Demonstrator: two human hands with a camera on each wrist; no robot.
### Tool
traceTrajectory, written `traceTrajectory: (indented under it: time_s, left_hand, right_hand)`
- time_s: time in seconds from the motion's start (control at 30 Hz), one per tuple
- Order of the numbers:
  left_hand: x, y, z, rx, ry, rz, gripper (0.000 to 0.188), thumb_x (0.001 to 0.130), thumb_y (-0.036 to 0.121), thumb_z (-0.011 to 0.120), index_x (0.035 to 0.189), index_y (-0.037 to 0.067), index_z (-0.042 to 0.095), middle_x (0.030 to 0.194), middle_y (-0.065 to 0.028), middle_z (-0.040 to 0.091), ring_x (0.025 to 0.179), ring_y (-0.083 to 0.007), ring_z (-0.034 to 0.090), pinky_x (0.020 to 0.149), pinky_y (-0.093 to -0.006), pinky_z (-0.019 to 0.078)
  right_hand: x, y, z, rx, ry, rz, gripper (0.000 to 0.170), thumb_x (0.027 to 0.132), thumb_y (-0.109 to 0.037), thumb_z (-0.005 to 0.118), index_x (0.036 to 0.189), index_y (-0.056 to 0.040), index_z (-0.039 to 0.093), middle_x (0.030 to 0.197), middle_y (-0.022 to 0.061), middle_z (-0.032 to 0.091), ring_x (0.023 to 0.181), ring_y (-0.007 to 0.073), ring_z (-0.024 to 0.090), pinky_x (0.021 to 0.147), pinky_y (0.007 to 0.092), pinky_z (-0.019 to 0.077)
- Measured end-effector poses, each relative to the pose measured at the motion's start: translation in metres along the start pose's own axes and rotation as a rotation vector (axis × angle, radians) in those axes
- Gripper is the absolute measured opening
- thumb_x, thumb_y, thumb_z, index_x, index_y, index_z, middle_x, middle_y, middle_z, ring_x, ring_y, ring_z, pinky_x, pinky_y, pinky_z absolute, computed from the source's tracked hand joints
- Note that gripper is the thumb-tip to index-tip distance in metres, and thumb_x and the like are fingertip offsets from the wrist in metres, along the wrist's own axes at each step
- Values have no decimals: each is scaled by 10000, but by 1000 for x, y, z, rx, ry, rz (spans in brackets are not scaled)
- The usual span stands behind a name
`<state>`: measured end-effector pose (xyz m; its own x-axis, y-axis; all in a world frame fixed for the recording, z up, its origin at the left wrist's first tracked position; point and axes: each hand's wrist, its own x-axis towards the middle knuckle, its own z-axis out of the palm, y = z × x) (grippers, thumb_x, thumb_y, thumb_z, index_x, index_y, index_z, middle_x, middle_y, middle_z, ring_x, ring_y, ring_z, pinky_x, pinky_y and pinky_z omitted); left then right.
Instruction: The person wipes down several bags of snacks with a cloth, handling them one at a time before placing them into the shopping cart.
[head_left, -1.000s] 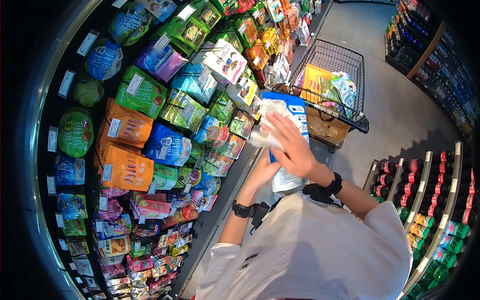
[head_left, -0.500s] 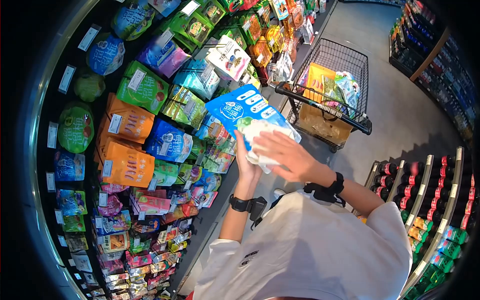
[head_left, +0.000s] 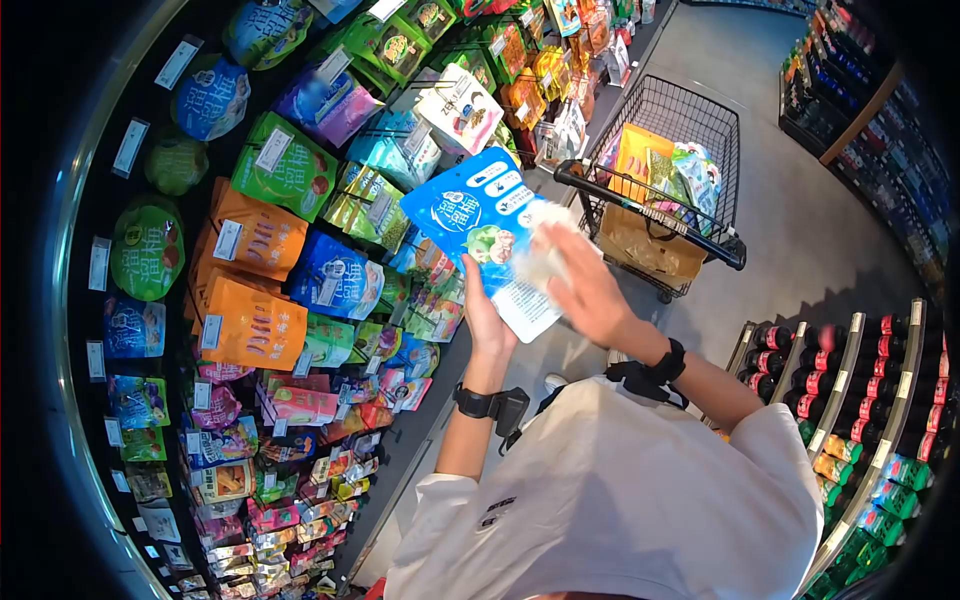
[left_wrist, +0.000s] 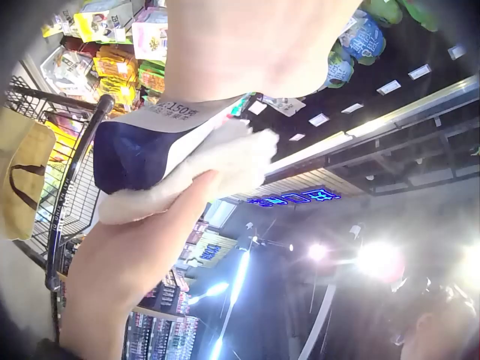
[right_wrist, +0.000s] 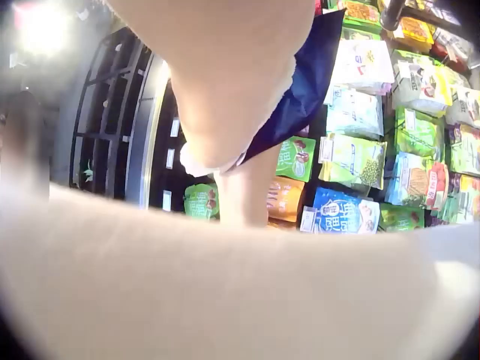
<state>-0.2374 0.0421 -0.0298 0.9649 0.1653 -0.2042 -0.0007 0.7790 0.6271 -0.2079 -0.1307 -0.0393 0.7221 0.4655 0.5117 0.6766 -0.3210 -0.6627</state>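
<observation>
In the head view the left hand [head_left: 487,322] holds a blue and white pouch [head_left: 450,215] by its lower left side, thumb along the front edge and the other fingers hidden behind. The right hand [head_left: 595,300], fingers mostly extended and slightly blurred, presses a white cloth [head_left: 545,245] on the pouch's right part. From the left wrist, the cloth [left_wrist: 202,169] lies between the right hand [left_wrist: 142,247] and the pouch [left_wrist: 135,154]. The right wrist view shows the dark blue back of the pouch [right_wrist: 311,86] beside the right hand [right_wrist: 232,75].
Hanging snack bags [head_left: 255,325] fill the shelf on the left. A black wire cart [head_left: 715,120] with several bags and a brown bag [head_left: 650,245] stands ahead on the right. Bottle shelves [head_left: 850,400] are at lower right.
The pouch has swung left and turned its printed front up toward the head camera. Over the last half second, the right hand and cloth have slid up and right, uncovering the printed fruit.
</observation>
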Motion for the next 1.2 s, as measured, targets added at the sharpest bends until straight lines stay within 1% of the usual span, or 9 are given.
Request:
traceTrajectory:
  time_s: [0.1, 0.13, 0.2, 0.27, 0.4, 0.63, 0.67, 0.93, 1.2]
  left_hand:
    - [-1, 4, 2, 5, -49, 26, 597, 1052, 498, 401, 1451, 55, 425, 1407, -127, 545, 1242, -290, 575, 1057, -440, 463]
    - [-1, 6, 1, 9, -65, 20, 594, 1052, 497, 401, 1449, 56, 427, 1406, -126, 545, 1242, -289, 574, 1057, -441, 464]
    - [-1, 10, 1, 6, -103, 2, 584, 1060, 485, 389, 1446, 48, 423, 1405, -126, 543, 1242, -279, 576, 1048, -431, 473]
    - [-3, 17, 5, -15, -143, -19, 571, 1073, 462, 364, 1444, 30, 410, 1405, -128, 537, 1238, -261, 581, 1033, -410, 491]
    - [-2, 22, 0, 87, -146, -60, 552, 1076, 438, 382, 1438, 22, 413, 1399, -124, 540, 1231, -239, 581, 1026, -394, 490]
    - [-9, 7, 7, 254, -130, -145, 514, 1064, 425, 442, 1388, 27, 479, 1305, -100, 609, 1138, -191, 630, 975, -337, 507]
    - [-11, 3, 4, 341, -132, -167, 586, 1068, 442, 422, 1462, 9, 391, 1396, -102, 530, 1229, -183, 557, 1031, -323, 454]
    - [-11, -2, 6, 410, -118, -172, 612, 1068, 444, 428, 1475, -9, 372, 1430, -115, 495, 1274, -172, 507, 1063, -307, 405]
    - [-17, -3, 14, 350, -77, -117, 542, 1064, 431, 442, 1397, 3, 468, 1312, -97, 602, 1161, -165, 604, 983, -315, 488]
  right_hand:
    - [7, 35, 5, 386, 14, 363, 482, 1046, -271, 462, 1431, 19, 454, 1488, 213, 443, 1393, 294, 420, 1157, 384, 307]
    - [8, 35, -1, 750, -66, 498, 491, 1062, -314, 458, 1415, 28, 468, 1406, 144, 535, 1269, 180, 525, 1069, 302, 400]
    - [9, 28, -21, 926, -139, 617, 483, 1071, -300, 445, 1423, 30, 455, 1387, 115, 535, 1259, 172, 513, 1060, 302, 397]
    - [-4, 52, -16, 1227, -163, 710, 432, 1071, -321, 462, 1324, 15, 559, 1211, 53, 636, 1079, 86, 590, 917, 253, 477]
    - [-14, 61, -25, 851, -33, 676, 381, 1074, -333, 462, 1105, -14, 669, 891, -50, 655, 752, 13, 557, 649, 199, 450]
    - [3, 58, -35, 928, 251, 743, 386, 1073, -345, 464, 1143, -17, 654, 954, -13, 666, 802, 19, 573, 698, 197, 448]
    - [9, 50, -39, 1009, 279, 746, 387, 1068, -344, 475, 1182, -11, 635, 1011, 7, 678, 837, 29, 596, 731, 195, 462]
    - [3, 61, -39, 986, 310, 656, 328, 1031, -206, 565, 1263, 22, 599, 1098, 58, 696, 894, 69, 653, 784, 221, 516]
    - [1, 58, -38, 1074, 281, 716, 374, 1050, -302, 526, 1244, 5, 617, 1064, 33, 689, 877, 58, 627, 765, 209, 487]
